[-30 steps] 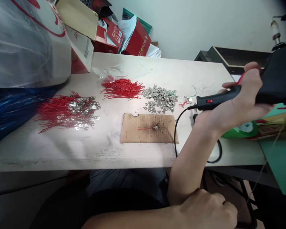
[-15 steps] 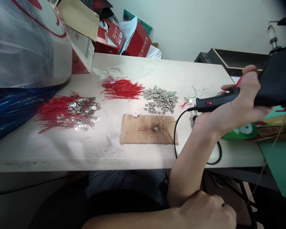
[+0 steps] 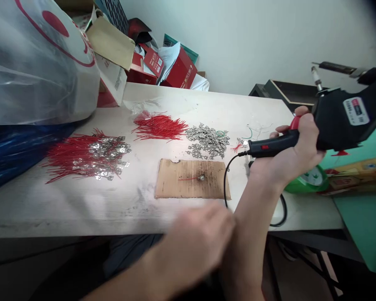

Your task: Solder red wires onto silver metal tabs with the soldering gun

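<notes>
My right hand [image 3: 296,154] is wrapped round the black handle of a soldering gun [image 3: 338,121], held up over the table's right side, with its metal tip pointing left. My left hand [image 3: 200,234] is smeared by motion near the front edge, beside my right forearm; its fingers cannot be made out. Beyond it lies a piece of cardboard [image 3: 172,184] with dark marks. On the cardboard rests a small metal part [image 3: 201,177] with a red wire [image 3: 188,179] reaching left.
Metal parts [image 3: 208,140] and red wires [image 3: 161,127] lie in piles behind the cardboard. Wired parts [image 3: 90,154] are heaped left. A black cable [image 3: 225,179] crosses the cardboard's right edge. A plastic bag [image 3: 40,62] stands far left, a green tape roll [image 3: 307,182] right.
My left hand has moved left and up from beneath my right forearm. My right hand and the soldering gun have shifted left and a little down in view.
</notes>
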`<move>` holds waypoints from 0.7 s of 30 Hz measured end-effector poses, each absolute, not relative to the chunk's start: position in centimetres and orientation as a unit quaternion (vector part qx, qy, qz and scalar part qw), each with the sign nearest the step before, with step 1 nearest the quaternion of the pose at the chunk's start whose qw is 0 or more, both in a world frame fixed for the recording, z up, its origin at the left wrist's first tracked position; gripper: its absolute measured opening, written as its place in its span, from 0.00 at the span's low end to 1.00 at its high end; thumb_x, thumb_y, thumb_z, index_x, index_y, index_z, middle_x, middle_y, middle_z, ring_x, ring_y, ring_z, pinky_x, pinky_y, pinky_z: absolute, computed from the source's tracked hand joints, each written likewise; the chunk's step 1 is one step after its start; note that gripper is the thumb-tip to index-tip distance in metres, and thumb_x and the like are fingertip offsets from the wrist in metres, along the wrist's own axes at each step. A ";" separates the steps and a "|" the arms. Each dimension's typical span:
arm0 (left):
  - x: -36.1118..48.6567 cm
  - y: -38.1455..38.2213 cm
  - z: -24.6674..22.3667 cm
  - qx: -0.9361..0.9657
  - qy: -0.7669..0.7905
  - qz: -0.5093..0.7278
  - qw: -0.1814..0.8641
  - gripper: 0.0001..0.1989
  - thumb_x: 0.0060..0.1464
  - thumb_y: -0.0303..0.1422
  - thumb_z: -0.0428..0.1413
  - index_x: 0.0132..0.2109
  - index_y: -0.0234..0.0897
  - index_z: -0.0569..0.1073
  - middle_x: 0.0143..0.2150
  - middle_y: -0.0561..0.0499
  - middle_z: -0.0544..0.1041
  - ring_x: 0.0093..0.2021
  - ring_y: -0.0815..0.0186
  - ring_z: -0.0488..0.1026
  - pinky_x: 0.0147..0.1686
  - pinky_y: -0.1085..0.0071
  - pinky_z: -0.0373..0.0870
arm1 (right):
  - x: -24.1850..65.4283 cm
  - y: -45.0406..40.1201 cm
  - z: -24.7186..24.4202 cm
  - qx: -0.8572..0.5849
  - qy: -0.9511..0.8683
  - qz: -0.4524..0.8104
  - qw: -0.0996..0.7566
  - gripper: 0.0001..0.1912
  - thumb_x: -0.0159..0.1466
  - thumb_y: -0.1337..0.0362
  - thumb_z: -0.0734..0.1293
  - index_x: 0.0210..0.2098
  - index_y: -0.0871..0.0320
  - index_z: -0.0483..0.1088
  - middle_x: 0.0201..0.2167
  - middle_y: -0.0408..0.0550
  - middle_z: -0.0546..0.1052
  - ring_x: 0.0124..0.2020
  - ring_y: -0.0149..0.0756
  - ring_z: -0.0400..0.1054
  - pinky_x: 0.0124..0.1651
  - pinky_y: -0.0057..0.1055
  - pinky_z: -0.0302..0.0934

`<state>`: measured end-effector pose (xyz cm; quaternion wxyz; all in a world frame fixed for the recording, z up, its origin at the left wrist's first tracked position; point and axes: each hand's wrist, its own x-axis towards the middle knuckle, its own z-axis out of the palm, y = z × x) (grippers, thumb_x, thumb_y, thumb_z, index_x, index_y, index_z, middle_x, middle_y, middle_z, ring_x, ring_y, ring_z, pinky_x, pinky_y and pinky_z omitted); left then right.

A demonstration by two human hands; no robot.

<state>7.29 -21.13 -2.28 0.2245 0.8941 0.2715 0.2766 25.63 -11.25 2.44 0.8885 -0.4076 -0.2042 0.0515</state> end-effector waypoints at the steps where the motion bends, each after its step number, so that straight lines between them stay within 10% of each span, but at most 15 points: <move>1: 5.7 -18.9 -1.7 0.876 0.328 0.272 0.225 0.06 0.67 0.27 0.53 0.45 0.39 0.75 0.41 0.51 0.80 0.39 0.67 0.77 0.38 0.68 0.75 | 25.7 -11.4 2.5 -0.400 -0.203 0.080 0.890 0.06 0.62 0.64 0.70 0.37 0.59 0.71 0.44 0.48 0.77 0.27 0.26 0.62 0.28 0.28 0.58; 21: 5.3 -10.6 -2.4 0.938 0.341 0.008 0.068 0.08 0.58 0.23 0.50 0.35 0.32 0.74 0.37 0.42 0.77 0.32 0.58 0.75 0.28 0.65 0.58 | 26.1 -17.6 5.9 -0.459 -0.340 0.201 0.796 0.07 0.62 0.60 0.71 0.34 0.57 0.71 0.38 0.54 0.78 0.22 0.30 0.61 0.25 0.32 0.48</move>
